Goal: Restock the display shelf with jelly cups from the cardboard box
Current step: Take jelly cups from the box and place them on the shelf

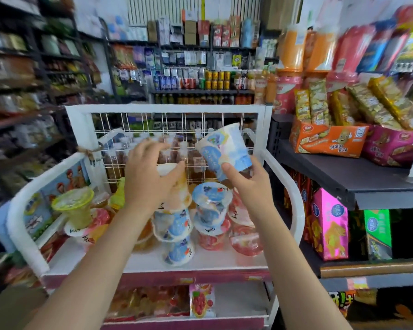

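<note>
Right hand: my right hand [246, 184] grips a blue jelly cup [224, 151] from below, thumb up one side, holding it tilted in the air above the shelf, in front of the wire back.
Left hand: my left hand [148, 177] is curled over the top of an orange cup [177, 184] that sits on the middle stack; I am grasping it, either seating it or steadying it.
Stacks under my hands: blue cups [177, 236] are piled under the orange one, and just to the right stands a second pile topped by a blue lid [211, 195], with red cups [244, 236] beside it at the right rail.
Left side of the shelf: a green cup [75, 208] stands upside down on a pink one, near the left rail.
Display shelf: the white display shelf [224, 260] has bare board along its front edge, so I judge there is room for more.
Cardboard box: not in view, so I cannot tell how many cups remain in it.
Progress: well under way, I judge; many cups are placed, the blue one in my right hand still needs a spot.
Next: probably set it on the right-hand pile, gently, since the tall stacks look ready to topple.
</note>
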Available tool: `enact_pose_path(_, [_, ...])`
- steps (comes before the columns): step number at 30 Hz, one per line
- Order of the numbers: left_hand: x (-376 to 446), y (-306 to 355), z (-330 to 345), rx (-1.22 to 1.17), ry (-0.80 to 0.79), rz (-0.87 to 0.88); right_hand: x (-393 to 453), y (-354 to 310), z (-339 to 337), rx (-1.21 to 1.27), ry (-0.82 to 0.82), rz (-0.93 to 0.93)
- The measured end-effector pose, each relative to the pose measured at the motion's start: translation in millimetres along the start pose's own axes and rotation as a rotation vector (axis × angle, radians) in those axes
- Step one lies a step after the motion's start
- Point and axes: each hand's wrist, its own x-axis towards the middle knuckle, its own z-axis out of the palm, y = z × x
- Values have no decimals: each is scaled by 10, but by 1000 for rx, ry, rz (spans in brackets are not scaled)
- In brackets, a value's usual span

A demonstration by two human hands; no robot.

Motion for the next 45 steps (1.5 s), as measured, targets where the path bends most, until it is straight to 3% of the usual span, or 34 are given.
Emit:
enact_pose_path(2, [-26, -161, 29, 114, -209, -153, 169, 61, 114, -91, 14, 7])
enact_pose_path(4, [-60, -271, 63, 33, -353, -258, 315, 103, 235, -209, 15, 10])
enact_pose_path(9, [-10, -516, 42, -123, -261, -313, 596, 239, 468, -432, -29, 33])
enact_pose_path(14, [57, -816, -53, -311, -37, -441, 737, 325, 628, -539, -99, 74])
enact_pose_path(19, [179, -1175, 73, -267, -133, -456, 979, 390, 868, -814, -263, 107])
enact_pose_path(29, [49, -1768, 616, -280, -227, -372, 1066, 754, 1072, -1065, -387, 107])
enact_pose_path(33, [0, -1810, 688, -281, -345, -408, 1078, 774, 1052, -1075, -369, 128])
enact_pose_path(38, [-14, -1797, 525, -293, -426, -323, 1011, 708, 1052, -997, -333, 116])
enact_pose_path(41, [-9, -1653, 289, -41, -350, -186, 848, 525, 1088, -876, -265, 70])
enact_pose_path(45, [-60, -1097, -107, -286, -121, 35, 370, 210, 1003, -773, -75, -123])
